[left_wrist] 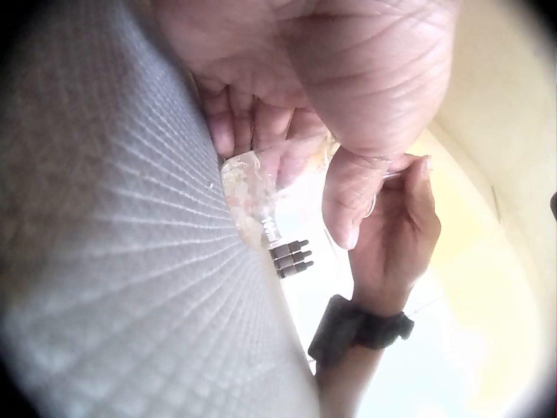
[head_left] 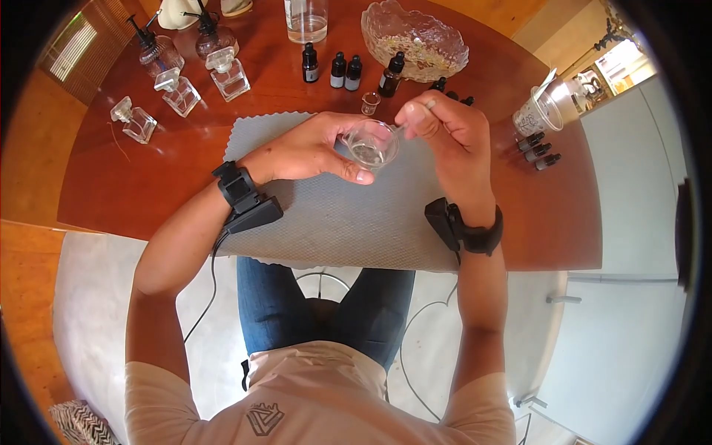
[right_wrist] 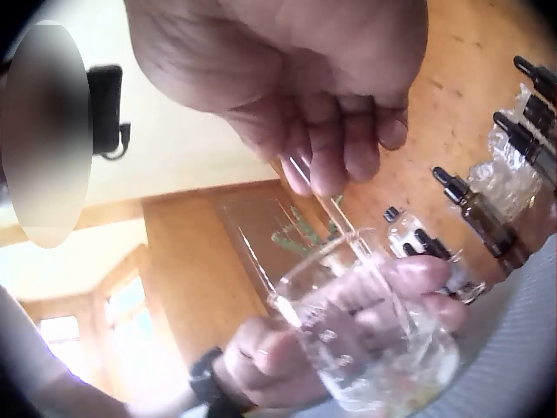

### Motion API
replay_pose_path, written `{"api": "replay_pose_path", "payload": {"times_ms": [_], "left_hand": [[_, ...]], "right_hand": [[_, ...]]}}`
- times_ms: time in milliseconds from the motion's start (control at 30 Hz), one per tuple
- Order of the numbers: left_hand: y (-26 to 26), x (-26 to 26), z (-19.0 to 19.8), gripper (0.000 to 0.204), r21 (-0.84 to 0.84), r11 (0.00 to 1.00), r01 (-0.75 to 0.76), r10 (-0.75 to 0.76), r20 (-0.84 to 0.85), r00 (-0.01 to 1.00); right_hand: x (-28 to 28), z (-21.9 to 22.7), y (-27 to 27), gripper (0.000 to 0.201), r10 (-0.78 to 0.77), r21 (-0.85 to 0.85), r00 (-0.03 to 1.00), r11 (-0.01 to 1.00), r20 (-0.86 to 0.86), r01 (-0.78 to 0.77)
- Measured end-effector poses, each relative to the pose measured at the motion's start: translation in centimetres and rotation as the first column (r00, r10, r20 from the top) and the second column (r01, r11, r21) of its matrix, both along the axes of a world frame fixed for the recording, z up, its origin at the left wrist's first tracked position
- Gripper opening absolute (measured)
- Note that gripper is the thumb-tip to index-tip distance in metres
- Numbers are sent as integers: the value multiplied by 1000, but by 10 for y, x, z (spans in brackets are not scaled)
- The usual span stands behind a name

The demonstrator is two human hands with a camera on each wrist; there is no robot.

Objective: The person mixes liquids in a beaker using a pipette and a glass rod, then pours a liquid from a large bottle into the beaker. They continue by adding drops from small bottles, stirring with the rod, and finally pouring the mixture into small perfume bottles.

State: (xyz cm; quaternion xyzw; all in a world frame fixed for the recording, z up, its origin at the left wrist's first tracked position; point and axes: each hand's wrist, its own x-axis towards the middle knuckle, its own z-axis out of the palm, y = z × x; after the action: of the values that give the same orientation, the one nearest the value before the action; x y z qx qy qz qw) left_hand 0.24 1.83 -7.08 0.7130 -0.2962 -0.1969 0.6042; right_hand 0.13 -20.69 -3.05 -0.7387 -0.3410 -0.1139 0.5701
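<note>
My left hand (head_left: pixel 304 152) holds a clear glass beaker (head_left: pixel 373 148) over the mat, thumb on the near side and fingers round the far side. In the right wrist view the beaker shows printed marks on its wall and is tilted. Above its rim, my right hand (head_left: pixel 454 133) pinches a thin clear glass stirring rod (right_wrist: pixel 335 213), whose lower end reaches down inside the beaker. Beyond the beaker stand a tiny glass cup (head_left: pixel 370 103) and a brown dropper bottle (head_left: pixel 391 76).
A grey mat (head_left: pixel 334 222) covers the near part of the wooden table (head_left: pixel 534 222). Square glass bottles (head_left: pixel 230 78) stand at left. Several dark dropper bottles (head_left: pixel 309 64), a ribbed glass bowl (head_left: pixel 415 44) and a liquid-filled container (head_left: pixel 306 26) are at the back; a clear cup (head_left: pixel 535 115) is at right.
</note>
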Motion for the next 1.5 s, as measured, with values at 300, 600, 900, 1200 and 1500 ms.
{"api": "replay_pose_path", "payload": {"times_ms": [300, 600, 900, 1200, 1500], "left_hand": [[2, 2, 4, 72, 78, 996, 37, -35, -26, 999], [1, 1, 1, 67, 24, 1000, 13, -13, 12, 1000], [1, 3, -2, 70, 26, 999, 21, -20, -21, 1000], [1, 1, 1, 65, 20, 1000, 24, -23, -20, 1000], [0, -1, 1, 64, -17, 1000, -8, 7, -56, 998]], "right_hand": [[-6, 5, 0, 22, 139, -35, 989, 989, -54, -141], [2, -2, -1, 19, -39, -108, 995, 993, 88, 49], [-3, 4, -3, 18, 103, -102, 995, 990, 13, -101], [-7, 5, -1, 21, 150, -94, 988, 984, -47, -154], [-4, -1, 2, 22, -59, -104, 995, 992, 77, 67]]}}
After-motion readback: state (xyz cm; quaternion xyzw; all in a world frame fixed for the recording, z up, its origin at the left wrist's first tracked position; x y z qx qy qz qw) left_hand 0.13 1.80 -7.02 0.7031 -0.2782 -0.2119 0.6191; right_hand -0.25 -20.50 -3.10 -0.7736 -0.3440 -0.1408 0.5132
